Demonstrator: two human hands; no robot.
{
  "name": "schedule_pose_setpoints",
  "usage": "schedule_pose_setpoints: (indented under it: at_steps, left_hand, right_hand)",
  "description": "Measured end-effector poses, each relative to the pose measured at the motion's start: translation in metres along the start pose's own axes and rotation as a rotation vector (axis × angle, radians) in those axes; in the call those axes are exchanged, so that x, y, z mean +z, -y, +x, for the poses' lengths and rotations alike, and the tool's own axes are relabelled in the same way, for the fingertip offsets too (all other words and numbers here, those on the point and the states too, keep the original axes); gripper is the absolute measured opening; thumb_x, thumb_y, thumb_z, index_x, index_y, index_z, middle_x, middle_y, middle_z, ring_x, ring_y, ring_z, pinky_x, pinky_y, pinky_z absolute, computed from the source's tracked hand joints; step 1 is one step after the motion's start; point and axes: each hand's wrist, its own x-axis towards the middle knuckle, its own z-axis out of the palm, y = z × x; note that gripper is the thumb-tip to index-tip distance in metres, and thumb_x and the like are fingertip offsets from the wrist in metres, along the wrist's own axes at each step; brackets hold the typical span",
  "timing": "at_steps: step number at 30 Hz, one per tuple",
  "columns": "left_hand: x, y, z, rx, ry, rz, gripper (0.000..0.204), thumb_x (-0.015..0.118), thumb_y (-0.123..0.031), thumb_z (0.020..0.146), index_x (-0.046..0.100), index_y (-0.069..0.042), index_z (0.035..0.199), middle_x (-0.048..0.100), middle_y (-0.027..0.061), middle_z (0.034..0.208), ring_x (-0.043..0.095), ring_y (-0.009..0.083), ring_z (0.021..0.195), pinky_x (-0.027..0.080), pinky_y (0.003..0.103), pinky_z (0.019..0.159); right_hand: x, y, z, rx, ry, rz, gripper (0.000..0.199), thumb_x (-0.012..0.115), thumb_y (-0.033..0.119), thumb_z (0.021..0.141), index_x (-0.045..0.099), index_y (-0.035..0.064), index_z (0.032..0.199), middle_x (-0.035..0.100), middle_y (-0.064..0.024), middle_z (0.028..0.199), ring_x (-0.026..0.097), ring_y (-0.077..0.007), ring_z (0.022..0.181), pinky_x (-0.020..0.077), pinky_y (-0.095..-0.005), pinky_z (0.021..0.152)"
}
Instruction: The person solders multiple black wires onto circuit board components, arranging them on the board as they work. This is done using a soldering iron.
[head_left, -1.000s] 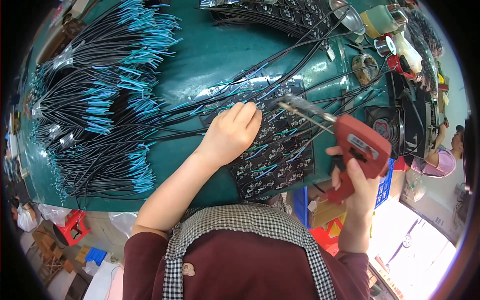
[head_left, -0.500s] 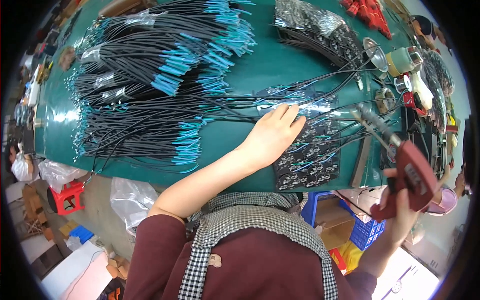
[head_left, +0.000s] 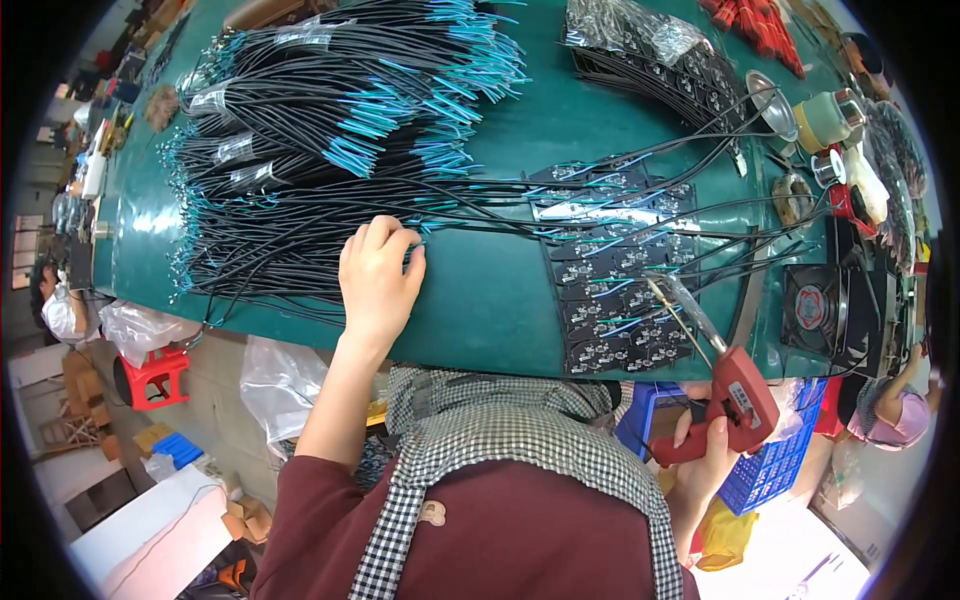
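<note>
My right hand (head_left: 708,450) is wrapped round the handle of a red soldering gun (head_left: 745,400), its long metal tip pointing up and left over a panel of black circuit boards (head_left: 600,350). Thin blue and green wires from several black cables lie across these boards. On the left, my left hand (head_left: 380,275) rests over the teal ends of a heap of black cables (head_left: 280,250). Its fingers are bent down and closed together; whether a cable is pinched between them is hidden.
Bundled black cables (head_left: 290,110) lie at the back left. A stack of circuit boards (head_left: 650,80) sits at the back, with red parts (head_left: 760,35) beyond. At right are a metal dish (head_left: 772,110), a solder spool (head_left: 827,168) and a black fan (head_left: 815,310). Blue crates (head_left: 775,470) stand below the edge.
My left hand has moved left from the circuit boards to the cable heap. My right hand has brought the soldering gun left and nearer me, its tip now above the boards.
</note>
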Motion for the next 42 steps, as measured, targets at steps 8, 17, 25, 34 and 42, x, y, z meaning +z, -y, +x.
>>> schedule_pose_setpoints:
  at_steps: [8, 17, 25, 34, 42]
  left_hand:
    - [-0.008, -0.011, 0.014, 0.176, -0.244, -0.302, 0.016, 0.068, 0.003, 0.065, 0.065, -0.002, 0.080, 0.059, 0.0068, 0.076, 0.057, 0.0216, 0.066, 0.045, 0.030, 0.055]
    - [0.051, -0.109, 0.022, 0.561, -0.036, -0.380, 0.025, 0.067, 0.000, 0.060, 0.066, -0.004, 0.085, 0.055, 0.0051, 0.075, 0.056, 0.0183, 0.061, 0.044, 0.029, 0.048]
    - [0.063, -0.087, 0.016, 0.538, 0.013, -0.381, 0.029, 0.065, 0.008, 0.059, 0.064, 0.001, 0.087, 0.055, 0.0071, 0.077, 0.054, 0.0199, 0.061, 0.044, 0.029, 0.050]
    - [0.071, -0.089, 0.015, 0.531, 0.032, -0.384, 0.031, 0.066, 0.007, 0.059, 0.063, 0.003, 0.089, 0.054, 0.0083, 0.079, 0.053, 0.0201, 0.060, 0.044, 0.029, 0.050]
    - [0.071, -0.090, 0.018, 0.561, 0.044, -0.378, 0.031, 0.064, 0.004, 0.060, 0.062, 0.005, 0.090, 0.054, 0.0095, 0.082, 0.053, 0.0202, 0.062, 0.045, 0.029, 0.052]
  right_hand:
    - [-0.020, -0.006, 0.001, 0.047, 0.066, 0.117, 0.063, 0.070, 0.029, 0.080, 0.040, -0.0028, 0.126, 0.058, -0.0223, 0.102, 0.055, -0.0177, 0.055, 0.0451, -0.0254, 0.048]
    - [-0.017, -0.002, 0.012, 0.076, 0.174, 0.075, 0.060, 0.068, 0.028, 0.081, 0.043, -0.0063, 0.123, 0.059, -0.0218, 0.104, 0.057, -0.0174, 0.061, 0.0459, -0.0251, 0.051]
    - [-0.012, -0.020, 0.016, 0.237, 0.272, 0.084, 0.055, 0.065, 0.026, 0.084, 0.044, -0.0055, 0.124, 0.059, -0.0217, 0.108, 0.057, -0.0165, 0.065, 0.0461, -0.0256, 0.055]
    - [0.002, -0.026, 0.023, 0.273, 0.292, 0.038, 0.050, 0.065, 0.026, 0.084, 0.048, -0.0061, 0.118, 0.061, -0.0165, 0.102, 0.056, -0.0139, 0.064, 0.0459, -0.0244, 0.056]
    - [0.006, -0.032, 0.023, 0.316, 0.262, 0.061, 0.039, 0.064, 0.021, 0.085, 0.052, -0.0052, 0.110, 0.061, -0.0114, 0.091, 0.057, -0.0129, 0.065, 0.0467, -0.0242, 0.057]
